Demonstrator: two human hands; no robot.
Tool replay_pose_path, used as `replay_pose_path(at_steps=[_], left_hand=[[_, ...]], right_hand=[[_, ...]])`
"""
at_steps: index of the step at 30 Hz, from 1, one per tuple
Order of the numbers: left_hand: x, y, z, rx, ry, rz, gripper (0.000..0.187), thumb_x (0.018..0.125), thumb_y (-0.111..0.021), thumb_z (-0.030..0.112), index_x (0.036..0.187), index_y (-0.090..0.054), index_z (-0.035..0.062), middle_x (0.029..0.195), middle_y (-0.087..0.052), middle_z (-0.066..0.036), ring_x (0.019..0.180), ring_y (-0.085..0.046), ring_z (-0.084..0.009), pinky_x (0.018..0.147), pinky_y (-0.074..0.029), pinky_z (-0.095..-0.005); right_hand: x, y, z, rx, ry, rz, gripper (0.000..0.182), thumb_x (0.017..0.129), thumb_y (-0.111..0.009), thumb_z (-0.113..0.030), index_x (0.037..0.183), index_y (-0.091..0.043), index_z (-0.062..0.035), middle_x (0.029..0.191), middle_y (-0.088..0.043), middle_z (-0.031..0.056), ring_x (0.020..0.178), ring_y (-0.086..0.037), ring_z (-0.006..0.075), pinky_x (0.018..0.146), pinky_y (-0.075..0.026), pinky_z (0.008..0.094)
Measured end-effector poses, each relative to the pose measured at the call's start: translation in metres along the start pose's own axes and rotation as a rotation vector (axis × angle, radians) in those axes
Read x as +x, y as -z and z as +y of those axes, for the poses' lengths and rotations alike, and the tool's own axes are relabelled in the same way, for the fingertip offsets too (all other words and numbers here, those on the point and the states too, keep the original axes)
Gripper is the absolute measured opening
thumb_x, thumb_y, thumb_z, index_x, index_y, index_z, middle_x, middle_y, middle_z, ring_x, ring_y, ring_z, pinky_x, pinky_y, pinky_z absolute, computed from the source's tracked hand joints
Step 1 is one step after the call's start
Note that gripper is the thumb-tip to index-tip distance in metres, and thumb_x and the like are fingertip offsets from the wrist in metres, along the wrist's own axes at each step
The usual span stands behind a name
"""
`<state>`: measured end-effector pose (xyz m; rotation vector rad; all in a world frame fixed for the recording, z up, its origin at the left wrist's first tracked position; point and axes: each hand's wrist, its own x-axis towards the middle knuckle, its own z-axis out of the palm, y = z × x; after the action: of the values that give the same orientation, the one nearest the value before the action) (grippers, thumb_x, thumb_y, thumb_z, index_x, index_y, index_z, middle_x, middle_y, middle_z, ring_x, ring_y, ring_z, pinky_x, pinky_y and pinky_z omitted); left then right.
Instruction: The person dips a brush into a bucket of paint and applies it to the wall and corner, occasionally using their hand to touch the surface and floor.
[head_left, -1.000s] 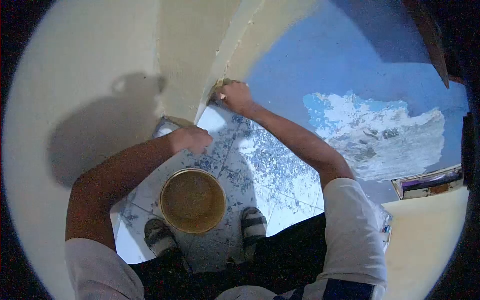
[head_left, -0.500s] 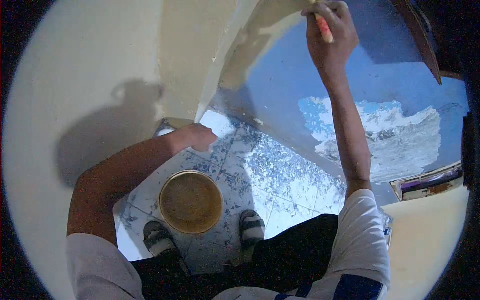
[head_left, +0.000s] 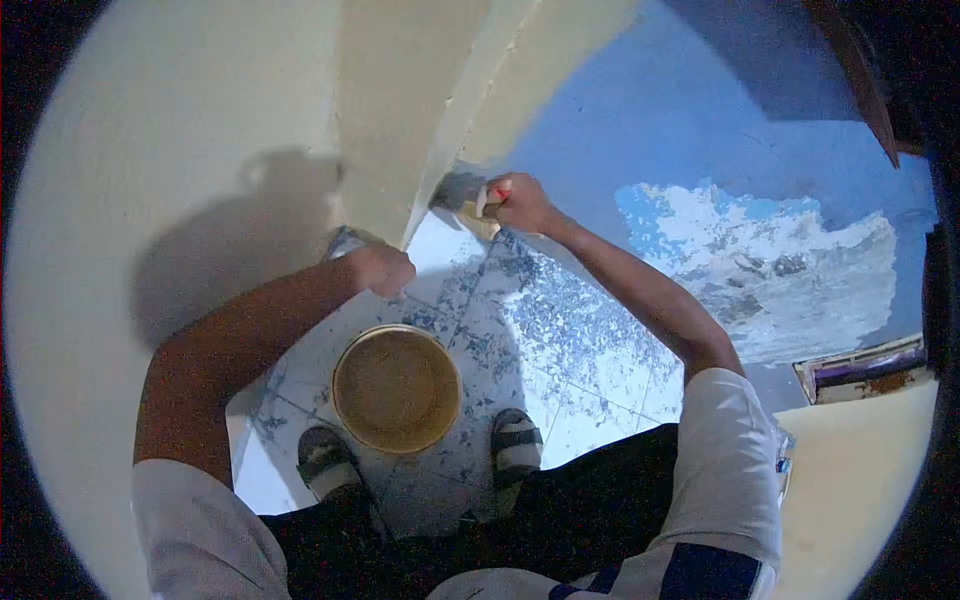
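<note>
My right hand (head_left: 522, 203) is closed around a paintbrush (head_left: 490, 196), its handle red and cream; the bristles are hard to make out. The hand is low beside the corner where the cream wall (head_left: 400, 110) meets the blue wall (head_left: 640, 100). My left hand (head_left: 384, 269) is a fist over the floor, near the foot of the cream wall. A greyish object (head_left: 345, 242) shows just behind it, and what the fist grips is hidden. Between my feet stands a round, tan bucket (head_left: 396, 390), below my left hand.
Dark flakes are scattered across the white tiled floor (head_left: 590, 350). A peeled white and grey patch (head_left: 770, 265) marks the blue wall. A small framed recess (head_left: 865, 370) sits at the right, and a brown wooden edge (head_left: 855, 80) at upper right.
My right hand has come down and left with the paintbrush, from high on the blue wall to near the floor corner. My left hand has shifted slightly left; the view has moved a little.
</note>
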<state>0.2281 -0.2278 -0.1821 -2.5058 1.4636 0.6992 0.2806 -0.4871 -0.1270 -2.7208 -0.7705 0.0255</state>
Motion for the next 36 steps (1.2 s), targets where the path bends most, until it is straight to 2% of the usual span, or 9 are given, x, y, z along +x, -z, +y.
replay_pose_path(at_steps=[8,15,18,22,25,28,31,34,36], left_hand=[[0.015,-0.026,-0.044,0.031,0.056,-0.039,0.037,0.079,-0.061,0.041,0.092,-0.066,0.0063,0.092,-0.066,-0.016,0.087,-0.064,-0.0334,0.076,-0.05,-0.0464],[0.052,0.039,-0.015,-0.378,-0.012,0.397,0.032,0.085,-0.059,0.036,0.084,-0.062,0.0041,0.088,-0.065,-0.014,0.085,-0.063,-0.0305,0.076,-0.05,-0.0414],[0.078,0.075,0.008,-0.703,-0.023,0.581,0.034,0.086,-0.059,0.036,0.089,-0.061,0.0022,0.087,-0.063,-0.017,0.085,-0.062,-0.0297,0.075,-0.048,-0.0415],[0.137,0.112,0.034,-0.812,0.028,0.755,0.039,0.083,-0.063,0.035,0.1,-0.057,0.0004,0.089,-0.062,-0.016,0.083,-0.061,-0.0287,0.073,-0.048,-0.0409],[0.174,0.122,0.047,-0.991,0.224,1.03,0.043,0.081,-0.066,0.029,0.109,-0.051,-0.0007,0.093,-0.063,-0.014,0.086,-0.061,-0.0275,0.071,-0.049,-0.0396],[0.199,0.13,0.053,-1.351,0.364,1.139,0.039,0.083,-0.066,0.019,0.113,-0.05,0.0006,0.088,-0.061,-0.008,0.078,-0.061,-0.0162,0.063,-0.051,-0.0301],[0.2,0.137,0.043,-1.756,0.038,1.18,0.035,0.082,-0.065,0.014,0.111,-0.051,0.0009,0.088,-0.061,-0.008,0.08,-0.062,-0.0173,0.058,-0.051,-0.0291],[0.206,0.159,0.039,-1.58,0.339,1.101,0.029,0.084,-0.06,0.01,0.109,-0.051,0.0001,0.091,-0.061,-0.009,0.079,-0.063,-0.0181,0.056,-0.052,-0.0289],[0.212,0.157,0.037,-1.549,0.305,1.165,0.025,0.085,-0.058,0.007,0.107,-0.051,-0.0008,0.09,-0.061,-0.009,0.077,-0.063,-0.0176,0.055,-0.052,-0.0278]], right_hand=[[-0.039,0.054,-0.06,0.422,0.056,-0.219,0.019,0.068,-0.069,-0.006,0.086,-0.065,-0.0027,0.079,-0.064,0.0123,0.072,-0.063,0.024,0.066,-0.049,0.0335],[-0.092,0.065,-0.011,-0.052,0.228,-0.327,0.014,0.071,-0.066,-0.014,0.081,-0.062,-0.0055,0.079,-0.063,0.0137,0.077,-0.063,0.0295,0.068,-0.048,0.0423],[-0.11,0.081,0.009,-0.254,-0.033,-0.732,0.012,0.073,-0.063,-0.015,0.083,-0.063,-0.0082,0.081,-0.064,0.0126,0.082,-0.063,0.028,0.071,-0.048,0.0428],[-0.148,0.072,0.052,-0.295,-0.234,-0.614,0.012,0.07,-0.065,-0.02,0.079,-0.065,-0.011,0.08,-0.066,0.0118,0.084,-0.063,0.0292,0.071,-0.049,0.042],[-0.156,0.069,0.071,-0.3,-0.227,-0.819,0.037,0.077,-0.063,-0.028,0.105,-0.057,-0.0056,0.097,-0.064,0.0167,0.094,-0.061,0.0323,0.078,-0.051,0.0438],[-0.166,0.063,0.08,-0.214,-0.269,-0.832,0.038,0.075,-0.065,-0.028,0.104,-0.057,-0.005,0.094,-0.064,0.0165,0.091,-0.061,0.0323,0.079,-0.05,0.0441],[-0.175,0.056,0.092,-0.198,-0.158,-0.734,0.038,0.073,-0.067,-0.027,0.103,-0.058,-0.0054,0.089,-0.064,0.017,0.086,-0.063,0.0321,0.076,-0.052,0.0436],[-0.174,0.05,0.101,-0.1,-0.188,-0.696,0.023,0.065,-0.069,-0.021,0.084,-0.065,-0.0095,0.082,-0.066,0.0132,0.083,-0.062,0.032,0.072,-0.05,0.0443],[-0.174,0.043,0.108,-0.089,-0.189,-0.666,0.026,0.065,-0.07,-0.021,0.087,-0.064,-0.0091,0.087,-0.065,0.0136,0.086,-0.062,0.0319,0.074,-0.049,0.0444]])
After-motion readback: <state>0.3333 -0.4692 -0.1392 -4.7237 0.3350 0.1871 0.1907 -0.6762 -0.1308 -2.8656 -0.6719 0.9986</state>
